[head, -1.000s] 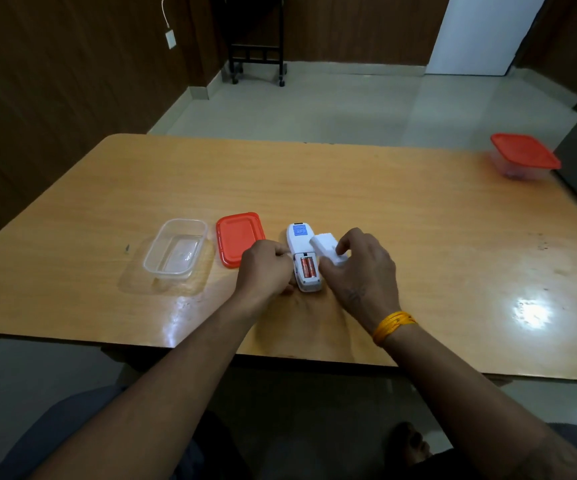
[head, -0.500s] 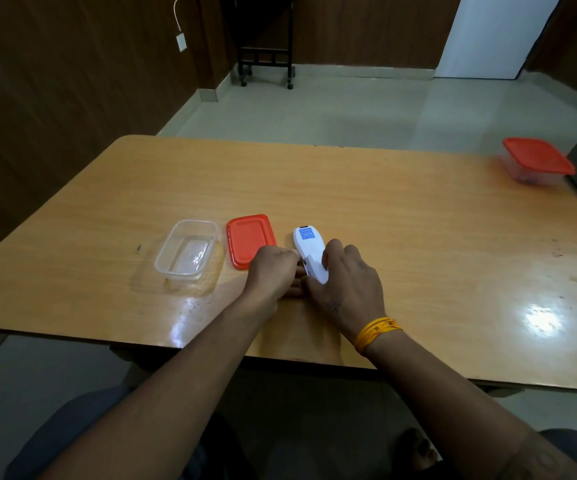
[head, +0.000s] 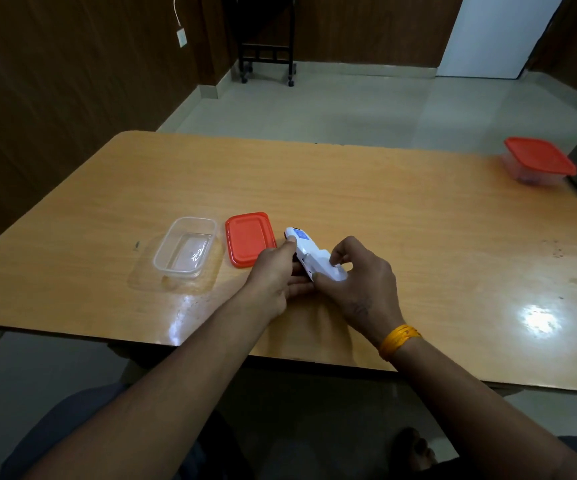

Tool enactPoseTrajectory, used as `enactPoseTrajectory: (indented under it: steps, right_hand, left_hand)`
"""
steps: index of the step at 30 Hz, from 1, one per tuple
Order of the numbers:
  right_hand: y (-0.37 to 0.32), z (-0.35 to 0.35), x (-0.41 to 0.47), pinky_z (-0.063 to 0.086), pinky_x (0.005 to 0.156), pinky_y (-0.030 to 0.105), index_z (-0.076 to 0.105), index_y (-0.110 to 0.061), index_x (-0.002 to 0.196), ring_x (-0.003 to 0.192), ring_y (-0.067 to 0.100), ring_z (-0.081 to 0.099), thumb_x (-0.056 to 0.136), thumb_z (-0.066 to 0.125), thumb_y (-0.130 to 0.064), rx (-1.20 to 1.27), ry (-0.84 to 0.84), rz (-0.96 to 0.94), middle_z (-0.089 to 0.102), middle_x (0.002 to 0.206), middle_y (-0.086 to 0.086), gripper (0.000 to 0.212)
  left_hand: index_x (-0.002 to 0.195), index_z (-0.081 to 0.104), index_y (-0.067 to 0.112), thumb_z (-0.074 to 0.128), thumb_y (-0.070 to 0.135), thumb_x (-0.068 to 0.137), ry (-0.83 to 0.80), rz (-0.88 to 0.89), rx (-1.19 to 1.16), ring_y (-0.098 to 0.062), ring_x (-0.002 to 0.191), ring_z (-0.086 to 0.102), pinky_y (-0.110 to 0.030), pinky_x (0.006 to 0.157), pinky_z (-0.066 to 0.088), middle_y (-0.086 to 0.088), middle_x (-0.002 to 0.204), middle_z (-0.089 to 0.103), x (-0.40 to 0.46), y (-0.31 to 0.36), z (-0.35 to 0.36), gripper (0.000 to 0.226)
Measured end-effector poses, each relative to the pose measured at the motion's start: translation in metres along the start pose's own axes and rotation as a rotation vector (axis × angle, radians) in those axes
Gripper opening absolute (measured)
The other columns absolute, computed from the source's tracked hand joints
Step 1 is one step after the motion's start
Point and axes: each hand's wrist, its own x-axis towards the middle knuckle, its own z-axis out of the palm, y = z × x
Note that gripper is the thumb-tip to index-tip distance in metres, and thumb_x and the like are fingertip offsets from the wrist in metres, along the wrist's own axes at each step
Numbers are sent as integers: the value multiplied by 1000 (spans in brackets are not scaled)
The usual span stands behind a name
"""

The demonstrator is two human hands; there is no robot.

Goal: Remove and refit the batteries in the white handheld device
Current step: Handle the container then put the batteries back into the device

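The white handheld device (head: 309,252) is lifted a little off the wooden table (head: 384,220), tilted with its blue-labelled end pointing away to the left. My left hand (head: 275,271) grips its left side, thumb on the upper edge and fingers underneath. My right hand (head: 356,278) curls round the near end, thumb and fingers on the white battery cover, which lies over the compartment. The batteries are hidden.
A clear lidless plastic box (head: 185,249) and its red lid (head: 249,238) lie just left of the device. A second box with a red lid (head: 538,161) stands at the far right corner. The table's front edge runs close under my wrists.
One second ago the orange batteries showed and my right hand held the cover apart. The cover then went over the compartment, and now both hands have raised and tilted the device.
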Motion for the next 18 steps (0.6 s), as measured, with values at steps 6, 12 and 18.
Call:
enactPoseTrajectory:
  steps: [6,12,18]
  right_hand:
    - [-3,0,-8,48,63,36,63,-27,102,78,19,58,80,82,-38,-105,6,-159,65,92,-5,31]
    - [-1,-2,-10,36,58,24,65,-26,107,78,14,56,80,87,-42,-122,63,-163,64,98,-6,38]
    - [-2,0,-10,53,64,38,72,-24,105,78,21,66,84,80,-40,-103,113,-133,74,93,-1,28]
  left_hand:
    - [114,66,11,59,37,106,50,5,-79,-30,74,74,-38,60,61,-14,94,76,-3,2,0,29]
    - [104,65,20,57,31,107,44,108,-152,-28,74,75,-31,47,57,-11,97,76,-10,6,5,14]
    - [115,69,16,57,33,107,3,127,-142,-27,76,76,-31,53,59,-16,113,78,-14,1,6,21]
